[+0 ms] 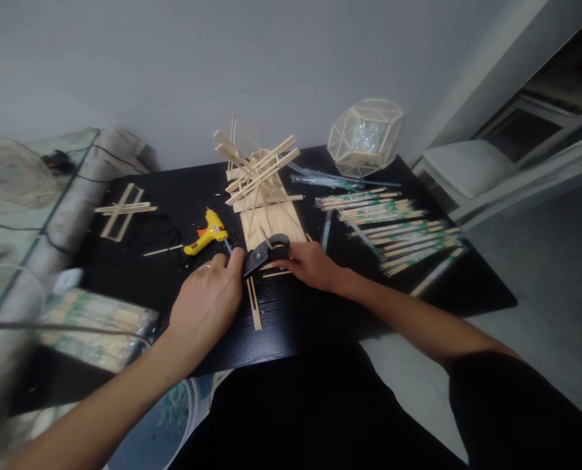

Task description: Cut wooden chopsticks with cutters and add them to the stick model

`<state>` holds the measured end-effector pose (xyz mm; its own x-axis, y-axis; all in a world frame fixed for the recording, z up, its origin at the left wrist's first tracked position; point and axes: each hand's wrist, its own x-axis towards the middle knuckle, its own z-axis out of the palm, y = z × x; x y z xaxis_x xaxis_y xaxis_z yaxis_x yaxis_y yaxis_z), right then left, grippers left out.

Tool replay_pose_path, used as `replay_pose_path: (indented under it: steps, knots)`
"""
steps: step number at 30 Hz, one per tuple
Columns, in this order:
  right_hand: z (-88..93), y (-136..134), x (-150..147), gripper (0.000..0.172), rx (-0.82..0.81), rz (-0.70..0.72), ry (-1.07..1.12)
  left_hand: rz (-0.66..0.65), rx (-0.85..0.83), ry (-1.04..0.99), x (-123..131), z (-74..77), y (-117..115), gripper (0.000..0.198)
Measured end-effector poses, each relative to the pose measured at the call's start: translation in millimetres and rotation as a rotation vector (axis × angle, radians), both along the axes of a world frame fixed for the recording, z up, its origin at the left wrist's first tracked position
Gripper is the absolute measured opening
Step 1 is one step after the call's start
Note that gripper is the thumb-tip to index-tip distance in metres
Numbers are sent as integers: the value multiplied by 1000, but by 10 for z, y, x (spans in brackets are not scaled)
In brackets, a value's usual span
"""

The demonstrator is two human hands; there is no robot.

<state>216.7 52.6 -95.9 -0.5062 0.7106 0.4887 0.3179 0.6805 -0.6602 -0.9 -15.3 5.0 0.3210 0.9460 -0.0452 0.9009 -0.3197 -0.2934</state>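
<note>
the left hand (pixel 210 287) is wrapped around a black hand cutter (pixel 257 257), hooked mouth beside the right hand (pixel 313 264), apparently so both reach a thin wooden stick (pixel 266 236); whether the right fingers pinch it, i cannot tell. beyond the left grip: a yellow glue gun (pixel 212 228).

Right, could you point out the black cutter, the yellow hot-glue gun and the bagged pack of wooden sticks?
Black cutter (pixel 258 256): head view, on its round pivot.
Yellow hot-glue gun (pixel 215 228): head view, on its body.
Bagged pack of wooden sticks (pixel 102 314): head view, near its middle.
</note>
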Motion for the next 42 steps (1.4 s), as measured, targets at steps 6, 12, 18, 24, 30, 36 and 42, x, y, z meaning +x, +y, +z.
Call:
replay_pose_path:
  steps: [6,12,18,24,30,36,42]
  knots:
    - [257,79,137,16,-176,59,35,13,113,-177,-120,-15,167,35]
    - [353,271,347,20,-273,-76,110,21,225,-664,-188,-206,411,39]
    - [162,284,241,19,-264,-230,-18,-87,22,-964,-113,-422,512,24]
    - [80,228,91,8,-191,-279,-178,-72,-181,-970,-110,-494,453,31]
    - [101,225,60,21,-102,-271,-279,-140,-232,-959,-134,-486,416,35]
    - [284,140,117,37,-447,-140,133,-124,-220,-955,-93,-548,413,40]
    - [382,51,60,42,-738,-4,331,-54,-160,-840,-89,-647,435,39]
